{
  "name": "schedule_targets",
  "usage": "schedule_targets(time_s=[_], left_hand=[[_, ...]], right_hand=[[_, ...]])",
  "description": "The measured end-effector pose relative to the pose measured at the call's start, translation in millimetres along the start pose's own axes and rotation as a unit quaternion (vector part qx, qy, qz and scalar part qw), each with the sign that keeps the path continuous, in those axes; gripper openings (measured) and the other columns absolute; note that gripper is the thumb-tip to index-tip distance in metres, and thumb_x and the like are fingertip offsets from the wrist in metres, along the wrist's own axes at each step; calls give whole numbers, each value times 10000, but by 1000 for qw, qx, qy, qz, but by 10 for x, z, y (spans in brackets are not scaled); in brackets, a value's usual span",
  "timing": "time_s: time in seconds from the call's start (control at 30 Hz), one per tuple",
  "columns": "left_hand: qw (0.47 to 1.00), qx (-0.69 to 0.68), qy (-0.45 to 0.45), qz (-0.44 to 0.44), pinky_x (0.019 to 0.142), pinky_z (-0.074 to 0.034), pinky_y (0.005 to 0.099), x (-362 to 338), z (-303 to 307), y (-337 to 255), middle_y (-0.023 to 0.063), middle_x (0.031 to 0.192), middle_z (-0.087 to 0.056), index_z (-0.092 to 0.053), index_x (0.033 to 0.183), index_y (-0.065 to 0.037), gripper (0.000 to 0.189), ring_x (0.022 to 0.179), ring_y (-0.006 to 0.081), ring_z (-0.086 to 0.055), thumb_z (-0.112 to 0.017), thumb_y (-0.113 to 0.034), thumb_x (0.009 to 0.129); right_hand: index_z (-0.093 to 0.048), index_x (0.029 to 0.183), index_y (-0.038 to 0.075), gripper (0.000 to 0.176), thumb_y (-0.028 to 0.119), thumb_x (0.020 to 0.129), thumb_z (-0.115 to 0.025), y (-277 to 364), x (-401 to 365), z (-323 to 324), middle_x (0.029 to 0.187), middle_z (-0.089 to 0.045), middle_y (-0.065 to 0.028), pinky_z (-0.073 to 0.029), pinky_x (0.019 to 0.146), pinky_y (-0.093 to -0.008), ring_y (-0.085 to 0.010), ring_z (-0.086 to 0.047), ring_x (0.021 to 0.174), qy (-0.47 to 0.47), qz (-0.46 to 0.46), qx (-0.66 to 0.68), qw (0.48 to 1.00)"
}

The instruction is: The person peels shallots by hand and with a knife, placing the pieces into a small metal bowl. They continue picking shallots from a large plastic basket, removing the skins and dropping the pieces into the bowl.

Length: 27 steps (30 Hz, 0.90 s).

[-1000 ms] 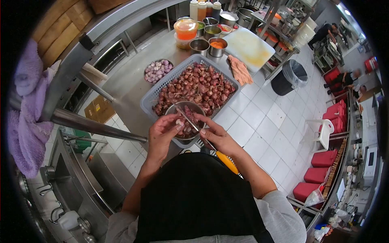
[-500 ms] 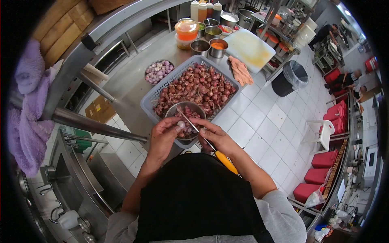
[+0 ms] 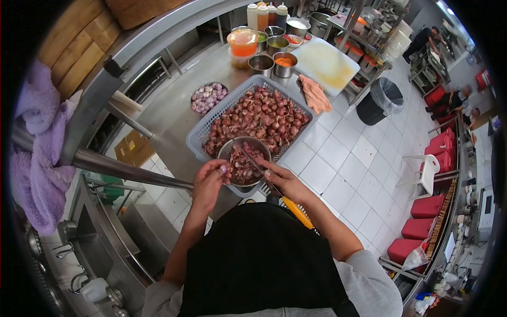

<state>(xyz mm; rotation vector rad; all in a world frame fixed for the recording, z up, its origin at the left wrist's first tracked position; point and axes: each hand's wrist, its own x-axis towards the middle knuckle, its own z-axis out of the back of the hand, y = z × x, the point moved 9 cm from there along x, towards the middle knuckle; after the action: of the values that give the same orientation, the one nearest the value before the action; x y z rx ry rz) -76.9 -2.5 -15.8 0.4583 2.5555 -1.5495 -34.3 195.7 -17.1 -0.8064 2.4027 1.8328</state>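
Note:
My left hand point(image 3: 210, 178) pinches a small peeled shallot point(image 3: 223, 169) at the left rim of a metal bowl point(image 3: 268, 153) that holds reddish skins. In my right hand point(image 3: 282, 179) is a knife with a yellow handle point(image 3: 297, 212); its blade slants up and left over the bowl. The bowl rests on the near corner of a grey plastic basket point(image 3: 194, 141) full of unpeeled red shallots point(image 3: 264, 113). Left of the basket stands a small bowl of peeled shallots point(image 3: 209, 97).
Behind the basket are metal pots point(image 3: 261, 64), a lidded orange tub point(image 3: 243, 43), squeeze bottles point(image 3: 263, 18), a cutting board point(image 3: 326, 64) and an orange cloth point(image 3: 313, 93). A black bin point(image 3: 373, 108) stands on the right. People are far off at the upper right.
My left hand has moved slightly left and down with the shallot, away from the blade. My right hand and the knife have shifted a little to the right and down.

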Motion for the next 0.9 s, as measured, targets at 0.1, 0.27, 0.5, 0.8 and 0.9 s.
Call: schedule_targets(time_s=[0.1,0.27,0.5,0.8,0.9], left_hand=[[999,16,20,-32,652,-463,287,57,-65,10,84,913,-609,-583,1030,6,146,759,146,-568,-493,-101,988],[999,11,3,-30,564,-426,275,72,-81,39,68,842,-561,-565,919,-13,248,675,110,-507,-423,-190,1016],[989,141,-9,31,454,-356,236,12,-252,7,31,659,-509,-564,839,-35,446,520,97,-451,-476,-433,1020],[980,134,-128,72,428,-340,248,-147,127,181,38,619,-504,-490,740,-47,426,478,99,-438,-494,-376,1010],[991,87,-92,48,456,-354,272,-178,108,130,55,636,-488,-472,787,-42,377,507,126,-440,-509,-353,998]], right_hand=[[-417,1485,214,481,325,1027,-515,21,72,58,718,-414,47,-338,549,-225,-70,-398,625,7,78,-105,991],[-420,1471,105,526,345,1017,-533,-60,-36,52,710,-453,32,-326,508,-239,-73,-398,587,-17,-47,112,992],[-385,1460,19,726,421,919,-655,246,-107,6,698,-587,-132,-461,623,-346,-194,-556,636,-87,61,-295,950],[-504,1366,62,460,241,952,-597,594,-106,-55,1014,-632,-224,-505,846,-450,-390,-640,940,-119,188,-419,881],[-640,1102,44,234,119,880,-646,628,2,-8,1058,-597,-207,-489,865,-443,-376,-597,1013,-120,247,-414,868]])
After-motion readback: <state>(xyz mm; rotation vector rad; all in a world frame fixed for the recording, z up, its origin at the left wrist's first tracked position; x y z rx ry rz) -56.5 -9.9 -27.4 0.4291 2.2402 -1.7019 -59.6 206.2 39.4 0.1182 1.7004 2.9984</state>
